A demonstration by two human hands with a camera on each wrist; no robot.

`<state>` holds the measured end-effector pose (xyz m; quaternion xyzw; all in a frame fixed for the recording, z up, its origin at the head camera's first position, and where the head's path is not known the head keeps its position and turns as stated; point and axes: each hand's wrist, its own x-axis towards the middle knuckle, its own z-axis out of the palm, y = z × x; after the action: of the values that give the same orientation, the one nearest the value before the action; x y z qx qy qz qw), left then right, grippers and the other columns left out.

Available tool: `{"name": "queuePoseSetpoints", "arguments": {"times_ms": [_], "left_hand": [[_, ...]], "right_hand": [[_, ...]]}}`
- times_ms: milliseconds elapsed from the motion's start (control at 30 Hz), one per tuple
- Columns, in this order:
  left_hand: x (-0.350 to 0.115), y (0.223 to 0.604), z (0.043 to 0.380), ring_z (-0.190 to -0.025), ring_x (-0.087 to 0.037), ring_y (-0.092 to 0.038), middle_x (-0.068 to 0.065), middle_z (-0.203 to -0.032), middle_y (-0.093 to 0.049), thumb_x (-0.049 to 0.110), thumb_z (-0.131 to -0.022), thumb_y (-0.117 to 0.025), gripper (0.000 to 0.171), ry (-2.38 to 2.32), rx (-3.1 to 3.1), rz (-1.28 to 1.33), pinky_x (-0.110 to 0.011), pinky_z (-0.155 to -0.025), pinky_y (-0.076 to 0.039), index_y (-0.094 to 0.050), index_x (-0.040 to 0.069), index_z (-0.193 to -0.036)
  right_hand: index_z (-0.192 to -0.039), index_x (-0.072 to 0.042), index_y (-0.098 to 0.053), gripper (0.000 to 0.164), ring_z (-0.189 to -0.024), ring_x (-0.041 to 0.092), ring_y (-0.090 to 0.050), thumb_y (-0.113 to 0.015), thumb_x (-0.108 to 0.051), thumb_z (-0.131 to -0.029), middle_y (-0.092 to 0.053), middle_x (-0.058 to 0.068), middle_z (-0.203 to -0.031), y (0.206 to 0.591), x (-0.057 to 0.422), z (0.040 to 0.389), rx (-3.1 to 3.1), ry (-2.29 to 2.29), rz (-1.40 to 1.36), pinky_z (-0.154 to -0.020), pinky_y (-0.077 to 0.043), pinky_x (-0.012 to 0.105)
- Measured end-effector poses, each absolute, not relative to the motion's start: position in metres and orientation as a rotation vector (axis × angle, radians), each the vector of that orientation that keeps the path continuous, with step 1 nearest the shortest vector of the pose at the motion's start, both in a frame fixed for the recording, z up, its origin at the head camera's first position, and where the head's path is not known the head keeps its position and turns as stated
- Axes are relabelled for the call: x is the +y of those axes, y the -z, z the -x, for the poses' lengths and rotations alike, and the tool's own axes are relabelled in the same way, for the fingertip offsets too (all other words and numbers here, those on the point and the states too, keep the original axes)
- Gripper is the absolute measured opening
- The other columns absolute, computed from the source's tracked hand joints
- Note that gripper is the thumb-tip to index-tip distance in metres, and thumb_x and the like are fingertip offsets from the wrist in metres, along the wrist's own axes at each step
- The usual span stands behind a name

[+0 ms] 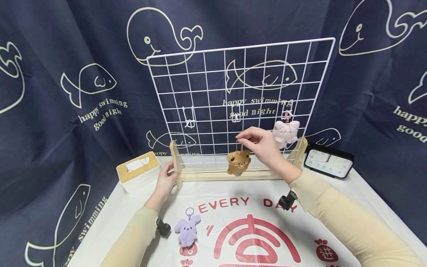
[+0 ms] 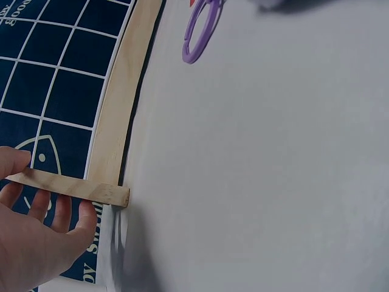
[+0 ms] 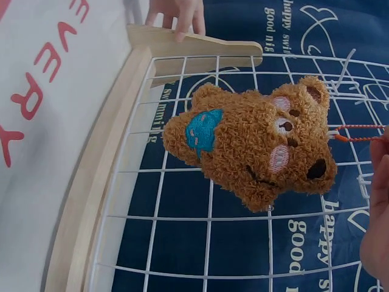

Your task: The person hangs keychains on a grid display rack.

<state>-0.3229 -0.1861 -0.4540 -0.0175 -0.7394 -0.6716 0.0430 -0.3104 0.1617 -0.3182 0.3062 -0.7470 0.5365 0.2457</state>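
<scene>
My right hand (image 1: 263,146) pinches the cord loop of a brown plush bear keychain (image 1: 238,162), which dangles in front of a white wire grid rack (image 1: 245,70). In the right wrist view the bear (image 3: 255,143) shows a blue patch, and its orange cord (image 3: 358,132) runs to the fingertips. My left hand (image 1: 166,180) grips the wooden side foot (image 2: 79,186) of the rack, thumb on one side and fingers on the other. A pink plush keychain (image 1: 285,132) hangs at the grid's right. White hooks (image 1: 236,118) sit on the grid's middle and left.
A purple plush keychain (image 1: 187,231) with a ring lies on the white tablecloth (image 1: 207,211). A tissue box (image 1: 140,172) stands left of the rack, and a black-framed clock (image 1: 328,162) stands right. Behind hangs a dark blue curtain (image 1: 100,33).
</scene>
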Motion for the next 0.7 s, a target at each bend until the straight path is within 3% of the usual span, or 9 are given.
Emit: {"name": "queuePoseSetpoints", "arguments": {"times_ms": [133,400,700], "left_hand": [[-0.184,0.448,0.318,-0.133,-0.049,-0.047,-0.032,-0.149,-0.042,-0.008,-0.096,-0.053,0.058,2.055,-2.258,0.065,-0.054,-0.108,-0.046,-0.038,-0.006,-0.152],[-0.184,0.447,0.317,-0.133,-0.049,-0.046,-0.032,-0.148,-0.042,-0.007,-0.096,-0.053,0.057,2.06,-2.259,0.069,-0.055,-0.109,-0.045,-0.038,-0.005,-0.151],[-0.184,0.445,0.315,-0.135,-0.05,-0.045,-0.033,-0.149,-0.041,-0.007,-0.097,-0.054,0.057,2.075,-2.25,0.063,-0.056,-0.11,-0.044,-0.037,-0.006,-0.151]], "right_hand": [[-0.094,0.012,-0.073,0.01,-0.07,0.005,-0.06,-0.07,0.016,-0.086,-0.071,0.026,-0.092,0.314,0.162,0.312,-2.024,-1.431,-0.834,-0.061,-0.049,0.013],[-0.096,0.004,-0.075,0.008,-0.077,0.004,-0.062,-0.071,0.008,-0.09,-0.072,0.018,-0.095,0.302,0.166,0.314,-2.012,-1.442,-0.818,-0.066,-0.051,0.014],[-0.097,0.006,-0.073,0.006,-0.076,0.007,-0.062,-0.07,0.007,-0.092,-0.07,0.019,-0.097,0.288,0.164,0.317,-1.969,-1.46,-0.814,-0.068,-0.052,0.015]]}}
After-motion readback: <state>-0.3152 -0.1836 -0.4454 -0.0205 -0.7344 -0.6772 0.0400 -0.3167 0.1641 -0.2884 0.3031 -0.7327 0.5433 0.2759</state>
